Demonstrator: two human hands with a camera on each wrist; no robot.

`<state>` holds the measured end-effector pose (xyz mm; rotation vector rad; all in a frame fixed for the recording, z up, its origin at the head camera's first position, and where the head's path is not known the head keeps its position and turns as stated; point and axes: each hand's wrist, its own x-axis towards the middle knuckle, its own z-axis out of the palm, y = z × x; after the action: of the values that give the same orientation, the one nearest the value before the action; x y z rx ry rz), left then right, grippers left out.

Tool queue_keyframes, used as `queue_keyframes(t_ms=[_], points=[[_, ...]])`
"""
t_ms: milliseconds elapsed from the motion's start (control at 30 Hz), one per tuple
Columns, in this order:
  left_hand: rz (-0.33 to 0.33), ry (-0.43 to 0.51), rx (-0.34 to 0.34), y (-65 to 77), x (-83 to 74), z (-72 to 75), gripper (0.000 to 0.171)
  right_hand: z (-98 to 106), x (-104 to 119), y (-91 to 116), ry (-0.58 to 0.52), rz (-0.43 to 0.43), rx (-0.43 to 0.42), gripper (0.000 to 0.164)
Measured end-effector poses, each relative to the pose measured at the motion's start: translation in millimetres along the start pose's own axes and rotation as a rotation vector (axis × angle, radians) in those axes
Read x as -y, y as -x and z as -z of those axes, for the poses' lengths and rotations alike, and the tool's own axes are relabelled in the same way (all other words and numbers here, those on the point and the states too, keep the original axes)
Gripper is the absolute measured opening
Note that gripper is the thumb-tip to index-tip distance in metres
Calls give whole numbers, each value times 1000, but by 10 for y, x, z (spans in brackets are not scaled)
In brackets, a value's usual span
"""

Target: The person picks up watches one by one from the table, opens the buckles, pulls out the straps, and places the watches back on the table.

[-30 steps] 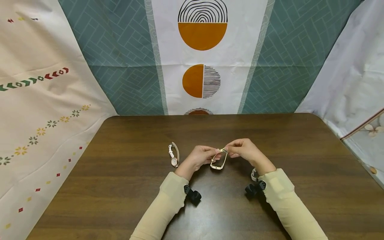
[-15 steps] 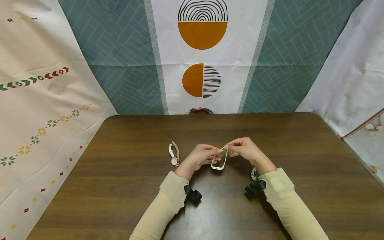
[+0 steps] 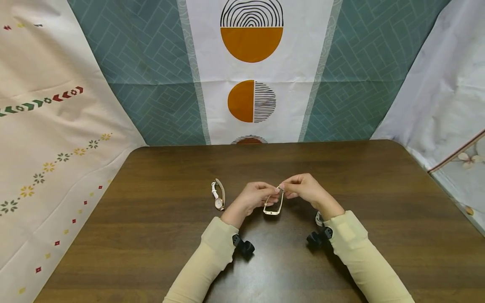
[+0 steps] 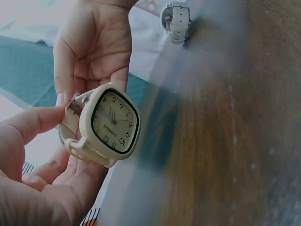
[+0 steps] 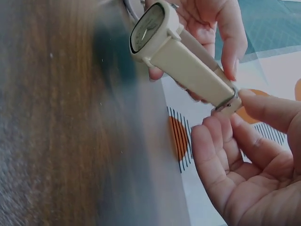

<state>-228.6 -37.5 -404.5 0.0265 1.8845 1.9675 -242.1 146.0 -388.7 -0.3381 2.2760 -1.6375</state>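
Note:
A cream wristwatch (image 4: 115,123) with a rounded-square dial is held above the table by both hands, its case hanging lowest in the head view. My left hand (image 3: 255,197) pinches the strap between thumb and fingers near its top. From the other side, my right hand (image 3: 306,189) pinches the buckle end, thumb right at the metal buckle (image 5: 229,101). The strap forms a loop, and its end lies at the buckle in the right wrist view. Fingers partly hide the strap's upper part in the head view.
A white-strapped watch (image 3: 219,203) with a round face lies on the brown table (image 3: 170,235), left of the left hand. Another pale watch (image 3: 318,219) lies beside the right wrist, partly hidden by it. Patterned cloths (image 3: 151,63) hang behind the table.
Both hands keep their hold on the watch. The strap end sticking up at the buckle earlier shows less now, and the right hand has shifted slightly left in view.

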Motion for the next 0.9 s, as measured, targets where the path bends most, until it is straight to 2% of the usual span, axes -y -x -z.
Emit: queue_keyframes(t_ms=[333, 633, 900], points=[[9, 6, -15, -14, 19, 4, 19, -47, 16, -8, -6, -11, -15, 30], [-4, 19, -25, 44, -10, -2, 19, -77, 19, 1, -50, -27, -41, 30], [-12, 11, -47, 9, 1, 16, 18, -99, 18, -19, -100, -37, -67, 27]])
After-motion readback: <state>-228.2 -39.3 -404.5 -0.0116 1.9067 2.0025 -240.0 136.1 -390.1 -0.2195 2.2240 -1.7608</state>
